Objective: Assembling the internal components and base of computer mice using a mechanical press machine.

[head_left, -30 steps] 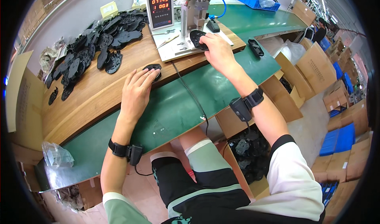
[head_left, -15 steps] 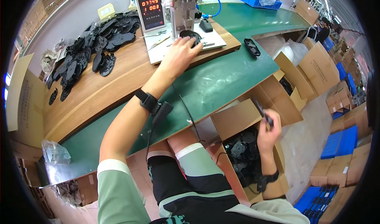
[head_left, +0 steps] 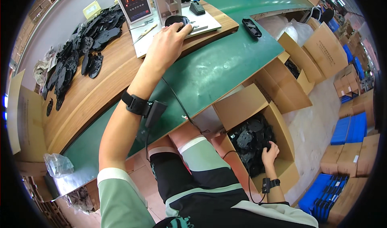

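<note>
My left hand (head_left: 167, 42) reaches onto the white base plate (head_left: 141, 49) of a metal bench press (head_left: 168, 4). Its fingers are closed over the edge of an oval black plastic part (head_left: 176, 20) seated under the press head. At the lower right, my right hand (head_left: 271, 154) is down inside an open cardboard box (head_left: 285, 135) of black plastic parts (head_left: 246, 139). Its thumb and fingers are bent around a dark plastic part, which blends into the pile.
Left of the press, a heap of black plastic parts (head_left: 86, 44) covers the wooden board (head_left: 105, 72). A digital display box (head_left: 135, 4) stands behind. One black tray-like part (head_left: 251, 28) lies on the green table (head_left: 213, 70). More cardboard boxes (head_left: 278, 83) line the right side.
My right hand has lowered from above the box into the parts, bringing down the black part it held. My left hand stays at the press. The view has shifted slightly.
</note>
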{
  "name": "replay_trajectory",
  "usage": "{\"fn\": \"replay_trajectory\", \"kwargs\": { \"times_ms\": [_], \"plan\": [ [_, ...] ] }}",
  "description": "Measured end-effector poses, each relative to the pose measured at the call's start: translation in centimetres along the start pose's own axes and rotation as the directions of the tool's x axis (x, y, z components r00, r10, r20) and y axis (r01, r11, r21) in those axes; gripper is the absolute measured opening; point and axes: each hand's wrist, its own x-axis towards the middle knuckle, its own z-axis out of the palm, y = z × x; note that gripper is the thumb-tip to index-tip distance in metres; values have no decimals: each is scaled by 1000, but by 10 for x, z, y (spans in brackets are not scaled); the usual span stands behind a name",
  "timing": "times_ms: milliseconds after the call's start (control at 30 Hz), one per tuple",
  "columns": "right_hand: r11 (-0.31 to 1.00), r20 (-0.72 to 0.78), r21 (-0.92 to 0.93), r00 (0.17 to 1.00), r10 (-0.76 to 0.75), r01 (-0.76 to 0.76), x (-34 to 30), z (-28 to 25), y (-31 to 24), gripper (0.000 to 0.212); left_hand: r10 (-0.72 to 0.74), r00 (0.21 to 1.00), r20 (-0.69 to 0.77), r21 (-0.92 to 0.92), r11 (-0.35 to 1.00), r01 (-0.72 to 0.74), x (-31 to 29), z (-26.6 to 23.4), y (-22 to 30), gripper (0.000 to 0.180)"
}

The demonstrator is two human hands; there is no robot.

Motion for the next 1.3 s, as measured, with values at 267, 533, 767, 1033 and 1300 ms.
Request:
{"fn": "replay_trajectory", "kwargs": {
  "times_ms": [267, 533, 767, 1033, 1300],
  "plan": [
    [794, -240, 320, 855, -460, 517, 62, -91, -281, 42, 36, 997, 62, 28, 999, -38, -4, -2, -3, 43],
    [225, -576, 285, 354, -737, 932, 150, -126, -508, 48, -38, 999, -35, -95, 995, 34, -3, -13, 16, 71],
    [288, -529, 23, 256, -809, 957, 156, -88, -570, 40, -72, 993, -91, -72, 995, 66, -24, 27, -18, 68],
    [275, -347, 51, 275, -896, 960, 177, -112, -573, 34, -384, 910, -158, 218, 885, 411, -81, -49, -66, 69],
    [315, -326, 51, 314, -891, 948, 183, -111, -565, 34, -703, 711, 2, 454, 635, 626, -182, -95, -80, 61]
  ]
}}
